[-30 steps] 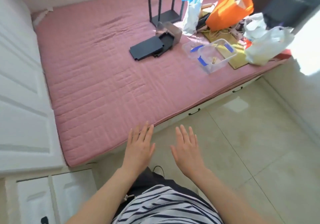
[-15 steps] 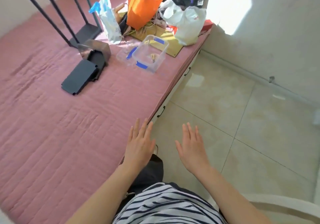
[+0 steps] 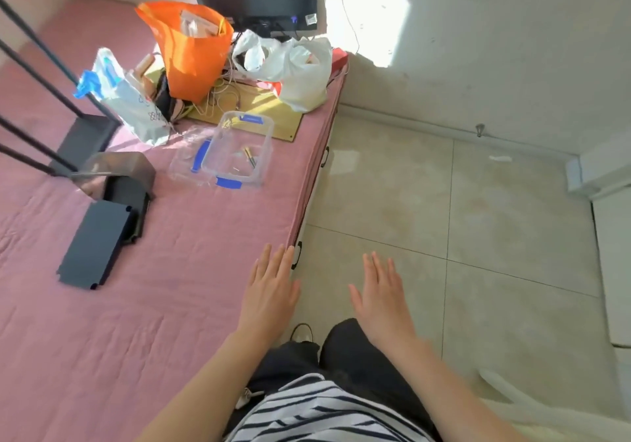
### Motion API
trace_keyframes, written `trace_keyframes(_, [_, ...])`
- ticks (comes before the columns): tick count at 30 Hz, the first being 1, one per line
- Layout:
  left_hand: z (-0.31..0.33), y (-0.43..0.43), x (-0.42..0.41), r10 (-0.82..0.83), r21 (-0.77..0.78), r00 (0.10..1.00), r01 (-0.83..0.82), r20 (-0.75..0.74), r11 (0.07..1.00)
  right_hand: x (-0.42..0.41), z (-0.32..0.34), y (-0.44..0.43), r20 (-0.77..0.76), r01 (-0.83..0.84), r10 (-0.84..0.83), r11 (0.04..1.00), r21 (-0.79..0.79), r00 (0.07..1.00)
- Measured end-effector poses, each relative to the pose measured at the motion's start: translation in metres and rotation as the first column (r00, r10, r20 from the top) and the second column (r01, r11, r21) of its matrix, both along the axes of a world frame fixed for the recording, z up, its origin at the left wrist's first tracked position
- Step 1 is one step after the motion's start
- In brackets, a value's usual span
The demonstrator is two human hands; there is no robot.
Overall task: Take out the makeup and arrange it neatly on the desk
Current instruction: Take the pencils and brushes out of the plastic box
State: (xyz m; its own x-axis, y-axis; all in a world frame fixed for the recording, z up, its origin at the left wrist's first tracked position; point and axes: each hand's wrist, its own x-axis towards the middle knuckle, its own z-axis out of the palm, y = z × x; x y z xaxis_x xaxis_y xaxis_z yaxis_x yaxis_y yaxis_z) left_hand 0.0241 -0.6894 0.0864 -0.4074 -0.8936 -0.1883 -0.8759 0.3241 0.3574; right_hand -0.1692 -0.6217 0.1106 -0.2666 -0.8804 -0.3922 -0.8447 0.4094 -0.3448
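Still no makeup in hand; none is plainly identifiable, only small sticks in the clear box (image 3: 239, 154), upper centre-left, below the orange bag (image 3: 191, 52). Your view now sits further right, with that clutter nearer: approach stage only, by my reading. Your left hand (image 3: 269, 291) and right hand (image 3: 382, 294) stay flat and empty.

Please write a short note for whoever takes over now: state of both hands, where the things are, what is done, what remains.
Hands: left grip open, empty, above the edge of the pink bed; right grip open, empty, above the floor.
Things: clear box on the bed holds a few small sticks, makeup or not I cannot tell; orange bag and white bags behind it.
Done: nothing taken out yet.
Left: find the makeup, arrange it; no desk in view.
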Motion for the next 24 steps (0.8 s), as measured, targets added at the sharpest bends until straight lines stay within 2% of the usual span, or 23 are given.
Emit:
trace_keyframes(10, [-0.003, -0.095, -0.089, -0.084, -0.028, 0.996, 0.085, 0.018, 0.996, -0.078, -0.004, -0.084, 0.018, 0.055, -0.055, 0.998, -0.001, 0.998])
trace_keyframes(18, [-0.003, -0.163, -0.190, -0.004, 0.015, 0.999, 0.004, 0.040, 1.000, -0.181, -0.001, -0.170, -0.022, -0.132, 0.132, 0.991, 0.016, 0.991])
trace_keyframes(24, [-0.001, -0.191, -0.241, 0.077, 0.031, 0.993, -0.080, 0.088, 0.996, -0.229, 0.001, -0.231, -0.038, -0.283, 0.285, 0.958, 0.043, 0.958])
